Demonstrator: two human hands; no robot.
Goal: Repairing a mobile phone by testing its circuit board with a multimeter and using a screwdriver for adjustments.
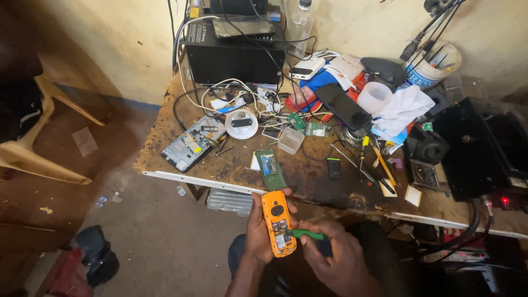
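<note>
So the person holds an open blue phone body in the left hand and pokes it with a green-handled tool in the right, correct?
Not quite: the head view shows the open phone body is orange, not blue. The left hand holds it, and the right hand works a green-handled tool against it.

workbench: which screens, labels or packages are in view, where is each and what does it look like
Dark phone: right of centre on the bench, face up, black blank screen, long rectangle.
White tub: back right, round, blue printed band, holding tools.
Orange phone: in the left hand, back open, small pale label inside.
Black box: back centre, small white marking at top left.
</note>
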